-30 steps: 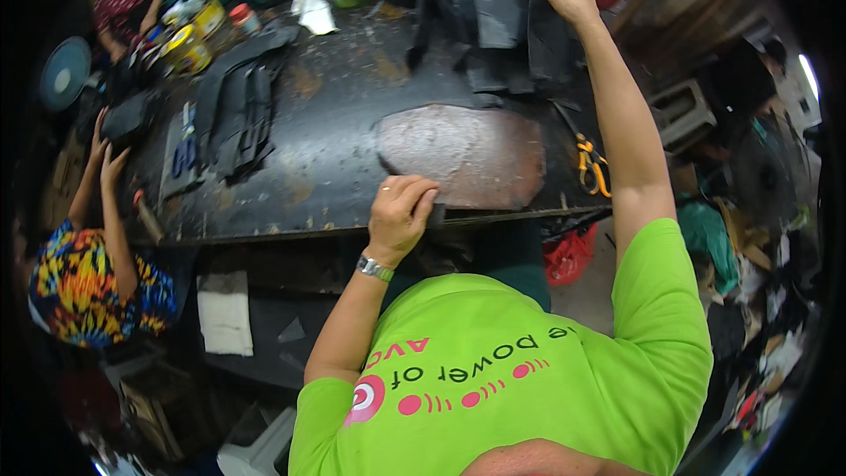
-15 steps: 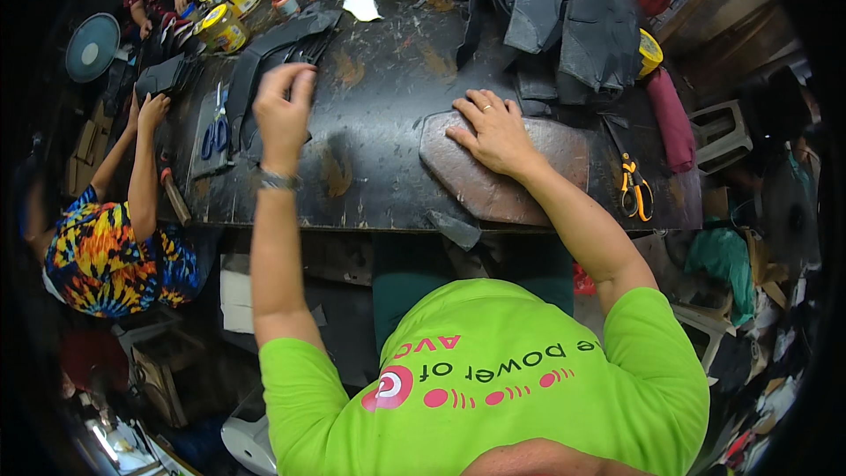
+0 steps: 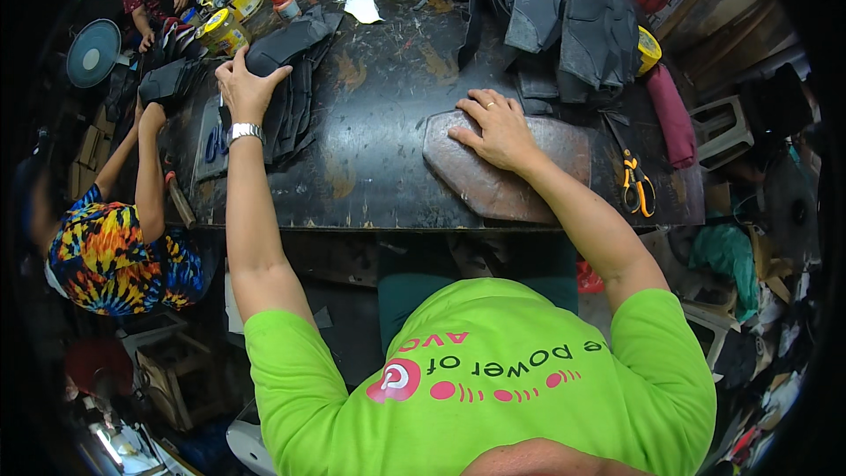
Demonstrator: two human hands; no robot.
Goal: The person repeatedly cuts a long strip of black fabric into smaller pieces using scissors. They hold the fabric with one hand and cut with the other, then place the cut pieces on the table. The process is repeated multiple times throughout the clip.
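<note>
My left hand (image 3: 249, 88) is at the near left end of a stack of black, curved padded pieces (image 3: 295, 44), with thumb and fingers spread apart at its edge. Whether it grips a piece cannot be made out. My right hand (image 3: 500, 132) lies flat, fingers stretched, on a brown, worn, many-sided slab (image 3: 555, 163) near the table's front edge. Blue-handled scissors (image 3: 211, 143) lie beside the stack, partly hidden by my left wrist. Orange-and-black scissors (image 3: 634, 185) lie to the right of the slab.
A pile of black padded pieces (image 3: 599, 35) stands at the back right of the dark table (image 3: 370, 141), near a maroon roll (image 3: 671, 115). Yellow tubs (image 3: 222, 33) and a red-capped jar (image 3: 285, 4) stand back left. A co-worker in tie-dye (image 3: 115, 256) works at left, near a hammer (image 3: 179, 198).
My left hand has moved left and slightly forward, fingers spreading at the black stack. A small dark scrap at the front edge by the slab is no longer visible. My right hand stays put.
</note>
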